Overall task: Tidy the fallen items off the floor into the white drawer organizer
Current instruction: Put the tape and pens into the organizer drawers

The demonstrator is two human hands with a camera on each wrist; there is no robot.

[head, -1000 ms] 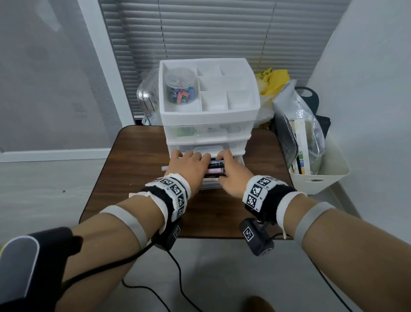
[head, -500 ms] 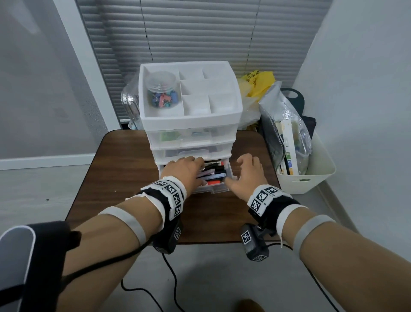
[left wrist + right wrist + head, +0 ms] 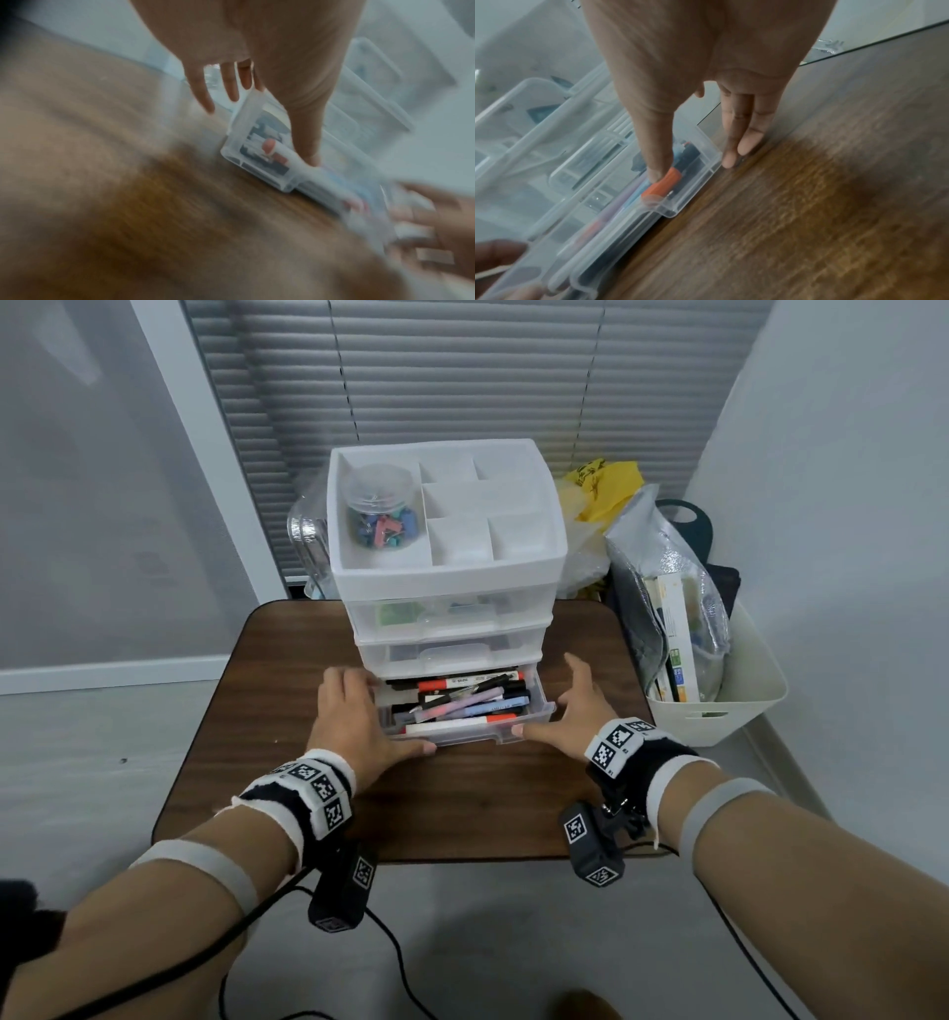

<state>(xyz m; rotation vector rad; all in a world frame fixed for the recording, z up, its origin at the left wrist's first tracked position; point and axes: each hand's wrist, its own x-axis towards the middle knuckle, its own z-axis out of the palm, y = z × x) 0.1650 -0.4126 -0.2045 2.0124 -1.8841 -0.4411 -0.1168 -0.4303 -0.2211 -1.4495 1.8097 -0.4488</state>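
Observation:
The white drawer organizer stands on a brown table. Its clear bottom drawer is pulled out and holds several pens and markers. My left hand lies against the drawer's left front corner, fingers straight along the side, thumb on the front wall. My right hand mirrors it at the right front corner. In the left wrist view the left hand has its thumb on the drawer. In the right wrist view the right hand has its thumb beside an orange marker cap. Neither hand holds anything.
A clear jar of coloured clips sits in the organizer's top tray. Right of the table stand a white bin, a silver bag and a yellow bag. A clear jug is behind the organizer. Window blinds close off the back.
Both hands have come off the pens in the drawer and spread outward to its two front corners. The head view has pulled back.

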